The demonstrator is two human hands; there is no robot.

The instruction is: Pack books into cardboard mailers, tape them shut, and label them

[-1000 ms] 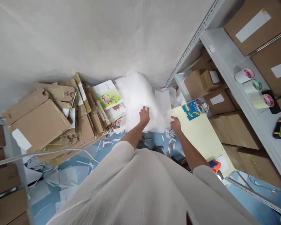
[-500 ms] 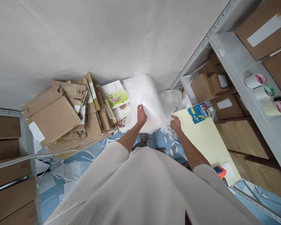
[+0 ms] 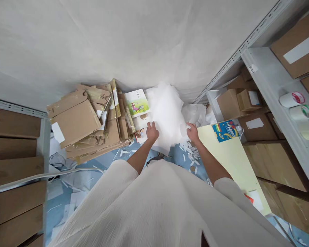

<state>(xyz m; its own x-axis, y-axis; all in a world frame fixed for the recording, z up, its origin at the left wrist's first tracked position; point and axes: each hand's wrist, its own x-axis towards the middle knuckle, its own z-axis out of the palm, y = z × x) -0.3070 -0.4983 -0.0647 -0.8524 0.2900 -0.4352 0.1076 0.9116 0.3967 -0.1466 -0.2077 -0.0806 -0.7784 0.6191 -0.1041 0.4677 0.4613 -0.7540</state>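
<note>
A white packing foam sheet (image 3: pixel 167 113) is spread out in front of me, against the wall. My left hand (image 3: pixel 152 133) is at its left edge, fingers apart and pointing down onto it. At the right edge my right hand (image 3: pixel 192 132) pinches a turned-up corner of the sheet. Just left of the foam is a green and white picture book (image 3: pixel 137 103). Below it another book (image 3: pixel 141 133) shows only partly, next to my left fingers. What lies under the foam is hidden.
Flattened cardboard boxes (image 3: pixel 84 123) are heaped at the left. A pale yellow tabletop (image 3: pixel 229 161) with a blue book (image 3: pixel 225 130) stands at the right. Shelves hold cartons (image 3: pixel 275 161) and tape rolls (image 3: pixel 292 98). Paper scraps (image 3: pixel 192 152) litter the blue floor.
The foam sheet has been spread wider and flatter. My left hand has shifted to its left edge with the fingers opened out. The right hand now grips the right edge. The view has turned slightly left.
</note>
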